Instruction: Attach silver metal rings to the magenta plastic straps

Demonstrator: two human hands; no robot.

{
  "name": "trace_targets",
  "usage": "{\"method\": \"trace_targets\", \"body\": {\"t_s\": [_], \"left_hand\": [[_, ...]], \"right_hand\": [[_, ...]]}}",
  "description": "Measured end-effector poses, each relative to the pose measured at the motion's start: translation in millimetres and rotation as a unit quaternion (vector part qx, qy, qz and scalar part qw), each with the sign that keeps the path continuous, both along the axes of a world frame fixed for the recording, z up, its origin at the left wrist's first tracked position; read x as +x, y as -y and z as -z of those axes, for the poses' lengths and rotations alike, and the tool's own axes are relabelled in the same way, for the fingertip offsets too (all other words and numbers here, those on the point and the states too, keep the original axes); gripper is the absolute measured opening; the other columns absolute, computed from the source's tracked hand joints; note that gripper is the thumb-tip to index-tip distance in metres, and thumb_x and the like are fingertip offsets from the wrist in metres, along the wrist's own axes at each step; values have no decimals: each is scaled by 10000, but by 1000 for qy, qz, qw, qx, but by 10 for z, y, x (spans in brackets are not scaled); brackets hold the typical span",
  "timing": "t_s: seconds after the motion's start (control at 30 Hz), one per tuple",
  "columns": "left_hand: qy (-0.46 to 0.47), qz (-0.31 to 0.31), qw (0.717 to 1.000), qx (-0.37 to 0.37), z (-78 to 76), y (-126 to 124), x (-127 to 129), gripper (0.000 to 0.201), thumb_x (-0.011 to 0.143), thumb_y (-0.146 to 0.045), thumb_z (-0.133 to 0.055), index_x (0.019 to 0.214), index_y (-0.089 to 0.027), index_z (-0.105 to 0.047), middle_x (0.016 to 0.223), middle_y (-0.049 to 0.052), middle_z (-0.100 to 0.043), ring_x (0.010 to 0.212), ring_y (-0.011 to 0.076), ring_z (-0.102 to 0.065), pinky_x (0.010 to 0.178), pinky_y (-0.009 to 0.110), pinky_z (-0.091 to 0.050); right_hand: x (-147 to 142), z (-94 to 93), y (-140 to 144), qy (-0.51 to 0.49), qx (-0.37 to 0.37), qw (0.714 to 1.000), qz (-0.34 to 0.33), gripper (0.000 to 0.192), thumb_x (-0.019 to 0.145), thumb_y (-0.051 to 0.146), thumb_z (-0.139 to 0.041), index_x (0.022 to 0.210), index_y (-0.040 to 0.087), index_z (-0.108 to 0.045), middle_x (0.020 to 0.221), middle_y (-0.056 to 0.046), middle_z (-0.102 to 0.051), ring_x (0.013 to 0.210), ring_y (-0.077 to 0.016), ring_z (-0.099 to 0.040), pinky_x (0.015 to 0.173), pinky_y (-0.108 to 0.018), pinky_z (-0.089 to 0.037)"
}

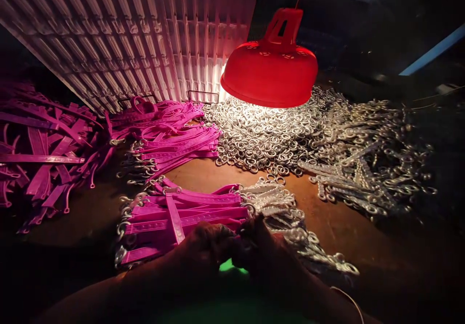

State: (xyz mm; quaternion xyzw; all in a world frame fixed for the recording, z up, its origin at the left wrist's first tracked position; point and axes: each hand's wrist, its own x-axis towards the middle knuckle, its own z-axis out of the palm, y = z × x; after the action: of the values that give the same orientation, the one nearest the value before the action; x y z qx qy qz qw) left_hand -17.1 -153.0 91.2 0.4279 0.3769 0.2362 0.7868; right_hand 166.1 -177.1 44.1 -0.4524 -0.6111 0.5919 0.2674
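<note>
My left hand [210,240] and my right hand [257,241] meet low in the middle, fingers bent and pressed together. Both are in deep shadow, and what lies between their fingers is hidden. Just beyond them a stack of pink straps [152,227] with metal rings at the ends lies on the brown tabletop [192,172]. Against the right ends of these straps rests a bundle of pale braided strips [276,200] with rings, partly behind my right hand.
A red lamp shade [271,72] hangs low over a heap of metal rings [257,137]. More braided strips [359,169] are piled at right. Pink straps lie in a second bundle [181,145] and a loose heap [47,154] at left. Ribbed panels [119,33] stand behind.
</note>
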Motion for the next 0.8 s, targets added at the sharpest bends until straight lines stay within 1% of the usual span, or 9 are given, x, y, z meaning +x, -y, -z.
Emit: {"method": "trace_targets", "body": {"t_s": [0.07, 0.17, 0.3, 0.43, 0.57, 0.63, 0.7, 0.77, 0.8], "left_hand": [[-20, -20, 1000, 9, -11, 32, 4, 363, 784, -463, -602, 656, -124, -599, 667, 37, -548, 637, 135, -487, 587, 254, -378], [-32, -16, 999, -2, 63, 40, 2, 379, 759, -476, -622, 678, -107, -633, 662, 51, -579, 628, 147, -512, 573, 257, -380], [-26, 6, 999, -36, 173, 11, 9, 386, 705, -479, -670, 640, -101, -621, 594, 22, -540, 558, 111, -463, 513, 231, -328], [8, -7, 995, -103, 195, 1, 28, 378, 651, -450, -716, 589, -112, -560, 562, -5, -486, 516, 88, -425, 484, 220, -296], [20, -19, 990, -139, 205, 7, 35, 382, 645, -426, -723, 566, -141, -482, 522, -40, -409, 472, 60, -343, 447, 213, -226], [12, -14, 992, -121, 205, -12, 26, 384, 653, -439, -711, 562, -140, -489, 524, -40, -407, 479, 61, -339, 455, 214, -233], [-1, -2, 997, -77, 192, -66, -16, 359, 672, -445, -691, 581, -128, -549, 556, -19, -464, 510, 76, -383, 483, 215, -277], [-54, 11, 998, -7, 168, -157, -118, 319, 686, -432, -679, 618, -125, -623, 580, 1, -526, 525, 92, -428, 496, 219, -305], [-94, 1, 995, 25, 155, -213, -195, 292, 671, -420, -692, 632, -133, -650, 570, 3, -547, 513, 100, -445, 488, 221, -307]], "right_hand": [[-52, -71, -20, -4, -6, 1000, 0, 334, 925, 486, -401, 929, 181, -536, 715, -27, -547, 608, -130, -476, 493, -207, -382], [-75, -133, -60, 17, 31, 998, -49, 224, 929, 385, -422, 946, 180, -511, 765, -34, -558, 663, -137, -481, 561, -222, -396], [-23, -116, -75, 79, 77, 988, -108, 73, 869, 218, -467, 933, 184, -457, 753, -22, -569, 604, -118, -445, 515, -218, -339], [0, -94, -81, 123, 105, 974, -157, 249, 775, 93, -466, 1001, 188, -422, 720, -1, -561, 546, -101, -410, 467, -209, -276], [-53, -123, -133, 157, 140, 966, -148, 249, 742, 56, -454, 952, 189, -437, 684, 6, -552, 523, -100, -399, 498, -227, -272], [-64, -147, -163, 161, 180, 960, -144, 210, 743, 58, -457, 905, 191, -461, 714, -6, -558, 541, -103, -400, 531, -237, -286], [-41, -171, -182, 159, 212, 953, -144, 167, 759, 81, -464, 881, 192, -489, 734, -14, -557, 564, -110, -401, 546, -243, -294], [14, -186, -184, 148, 200, 959, -132, 130, 792, 134, -480, 899, 196, -520, 734, -19, -562, 580, -122, -416, 541, -243, -310], [48, -184, -179, 134, 177, 968, -115, 126, 813, 174, -491, 928, 200, -535, 745, -25, -573, 589, -130, -435, 535, -241, -325]]}}
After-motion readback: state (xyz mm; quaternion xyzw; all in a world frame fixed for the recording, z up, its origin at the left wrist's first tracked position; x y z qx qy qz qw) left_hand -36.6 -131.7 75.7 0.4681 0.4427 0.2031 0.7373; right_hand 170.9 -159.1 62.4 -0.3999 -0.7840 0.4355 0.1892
